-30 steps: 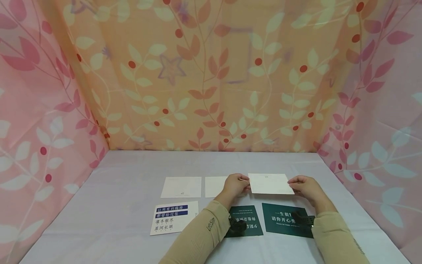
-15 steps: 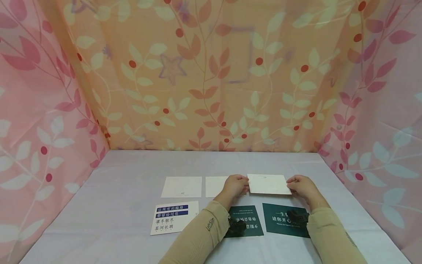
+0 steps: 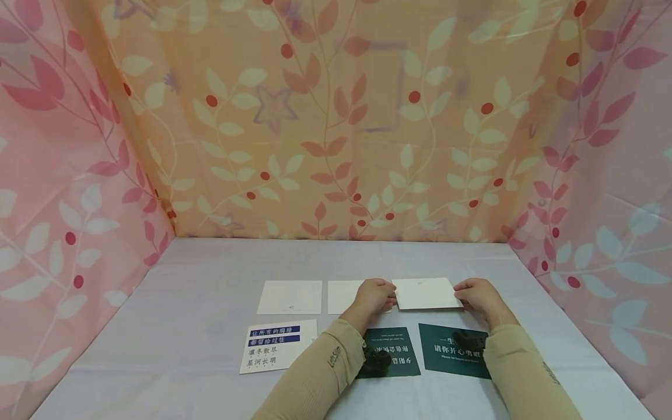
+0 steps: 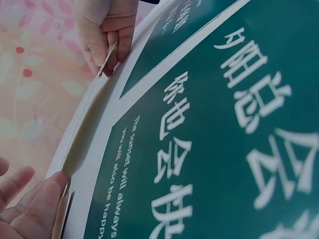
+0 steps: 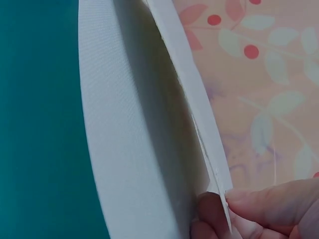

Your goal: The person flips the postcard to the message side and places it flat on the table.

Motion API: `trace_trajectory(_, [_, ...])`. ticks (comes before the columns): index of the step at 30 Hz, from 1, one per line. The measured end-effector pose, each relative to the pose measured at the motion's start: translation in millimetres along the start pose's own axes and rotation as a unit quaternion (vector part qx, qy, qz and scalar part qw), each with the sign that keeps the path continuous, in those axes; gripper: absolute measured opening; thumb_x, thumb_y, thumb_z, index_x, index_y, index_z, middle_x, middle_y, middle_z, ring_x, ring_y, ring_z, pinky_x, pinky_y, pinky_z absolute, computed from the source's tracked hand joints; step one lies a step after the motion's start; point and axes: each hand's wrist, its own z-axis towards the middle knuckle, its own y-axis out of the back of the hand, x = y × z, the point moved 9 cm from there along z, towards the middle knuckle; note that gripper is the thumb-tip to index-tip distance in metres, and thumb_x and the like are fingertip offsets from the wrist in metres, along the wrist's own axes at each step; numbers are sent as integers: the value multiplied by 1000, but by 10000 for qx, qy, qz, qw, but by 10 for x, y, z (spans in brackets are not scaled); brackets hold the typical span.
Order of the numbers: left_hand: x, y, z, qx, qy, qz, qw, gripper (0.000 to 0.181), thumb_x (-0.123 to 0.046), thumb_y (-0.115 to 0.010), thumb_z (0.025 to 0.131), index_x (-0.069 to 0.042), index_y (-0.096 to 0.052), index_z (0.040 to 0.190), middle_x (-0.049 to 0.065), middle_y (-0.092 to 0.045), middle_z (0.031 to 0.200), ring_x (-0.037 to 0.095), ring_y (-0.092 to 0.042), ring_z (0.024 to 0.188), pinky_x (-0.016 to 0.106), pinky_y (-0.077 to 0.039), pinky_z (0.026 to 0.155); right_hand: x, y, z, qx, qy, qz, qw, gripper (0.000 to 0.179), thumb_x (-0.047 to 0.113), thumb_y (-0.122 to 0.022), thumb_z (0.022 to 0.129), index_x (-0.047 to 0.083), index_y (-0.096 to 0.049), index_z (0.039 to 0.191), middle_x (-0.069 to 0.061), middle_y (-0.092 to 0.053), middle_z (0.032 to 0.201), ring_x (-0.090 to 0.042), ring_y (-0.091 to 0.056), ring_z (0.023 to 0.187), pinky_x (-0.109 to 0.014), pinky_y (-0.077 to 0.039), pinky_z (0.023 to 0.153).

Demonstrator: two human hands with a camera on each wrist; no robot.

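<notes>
A white card (image 3: 426, 293) with a tiny mark near its far edge is held just above the tabletop. My left hand (image 3: 374, 298) pinches its left edge between thumb and fingers. At the opposite edge, my right hand (image 3: 484, 298) pinches the card too. In the left wrist view, both hands flank the card, seen nearly edge-on with a shadow beneath. The right wrist view shows the right thumb (image 5: 264, 204) against the card's side. Closer to me lie a green card (image 3: 396, 344) and another green card (image 3: 451, 359), each partly covered by a wrist.
To the left, a white card (image 3: 289, 297) lies beside a second white card (image 3: 342, 296), which the left hand partly hides. A printed card (image 3: 278, 347) with blue bars lies in front of them. Patterned curtains (image 3: 336, 146) enclose the white table (image 3: 157, 326).
The held card has shifted slightly left and a little lower toward the table. My right hand and forearm have moved slightly left with it; the left hand has hardly moved.
</notes>
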Motion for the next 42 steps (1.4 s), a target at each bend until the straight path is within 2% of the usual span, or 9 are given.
trace_trajectory(20, [11, 28, -10, -72, 42, 97, 9999, 18, -20, -56, 90, -7, -68, 94, 5, -64, 79, 14, -63, 70, 23, -53, 61, 3, -36, -2, 90, -169, 33, 9998, 27, 7, -61, 83, -8, -60, 106, -12, -61, 85, -18, -54, 69, -25, -45, 57])
trace_trajectory(34, [3, 48, -25, -76, 70, 122, 9999, 19, -21, -55, 90, -6, -67, 95, 6, -64, 80, 15, -64, 70, 22, -52, 59, -28, -16, 3, 90, -354, 44, 9993, 23, 10, -57, 88, -7, -62, 102, -9, -62, 79, -16, -56, 67, -27, -47, 60])
trace_trajectory(42, [4, 55, -38, -29, 106, -4, 9999, 20, -20, -55, 90, -5, -67, 97, 6, -64, 81, 15, -63, 71, 23, -53, 62, 23, 27, -37, 146, 3, 105, 9998, 25, 9, -55, 89, -11, -58, 104, -9, -63, 79, -12, -59, 66, -27, -51, 61])
